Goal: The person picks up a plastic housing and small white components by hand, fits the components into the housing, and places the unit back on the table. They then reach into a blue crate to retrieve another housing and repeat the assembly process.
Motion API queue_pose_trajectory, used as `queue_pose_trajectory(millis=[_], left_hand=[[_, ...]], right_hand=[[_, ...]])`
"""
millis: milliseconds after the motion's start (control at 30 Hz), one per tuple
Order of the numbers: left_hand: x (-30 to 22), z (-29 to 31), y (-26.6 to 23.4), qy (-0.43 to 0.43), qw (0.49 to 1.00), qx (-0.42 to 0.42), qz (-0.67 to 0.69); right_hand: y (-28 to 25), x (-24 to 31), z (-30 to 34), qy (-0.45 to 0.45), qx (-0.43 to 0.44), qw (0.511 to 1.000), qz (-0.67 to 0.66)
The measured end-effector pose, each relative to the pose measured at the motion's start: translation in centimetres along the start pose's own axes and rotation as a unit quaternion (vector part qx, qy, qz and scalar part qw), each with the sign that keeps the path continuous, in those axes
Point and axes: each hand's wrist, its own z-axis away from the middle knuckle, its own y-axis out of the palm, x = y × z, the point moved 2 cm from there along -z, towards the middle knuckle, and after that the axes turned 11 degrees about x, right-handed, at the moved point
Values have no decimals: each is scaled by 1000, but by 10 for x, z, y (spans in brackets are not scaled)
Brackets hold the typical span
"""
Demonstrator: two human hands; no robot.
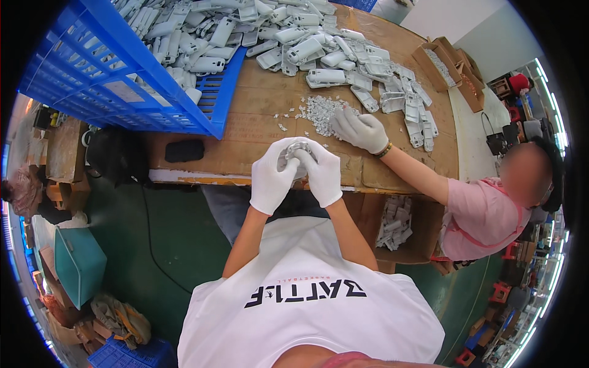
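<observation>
Both my hands wear white gloves and meet just over the table's near edge. My left hand [270, 175] and my right hand [323, 172] are closed round a small white plastic part [298, 148] with the thumbs on it; the fingers hide much of its shape. Beyond them on the cardboard-covered table [264, 92] is a heap of tiny white plastic pieces [320, 113]. Farther back lies a big pile of white plastic housings [307, 49], some strung out toward the right.
A co-worker's gloved hand [362, 130] reaches into the tiny pieces from the right. A blue crate [123, 80] lies tipped at the left, beside a dark flat object [184, 151]. Cardboard boxes [437, 64] stand far right; another box [423, 228] holding white parts is below the edge.
</observation>
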Motion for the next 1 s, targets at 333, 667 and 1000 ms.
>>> queue_pose_trajectory(millis=[333,667,1000], left_hand=[[2,1,6,-89,994,-54,-13],[4,2,6,-85,990,-64,89],[-12,14,6,-75,990,-89,83]], right_hand=[[5,3,5,-1,28,998,56],[8,0,8,-62,-6,997,-39],[11,4,17,-21,3,991,-129]])
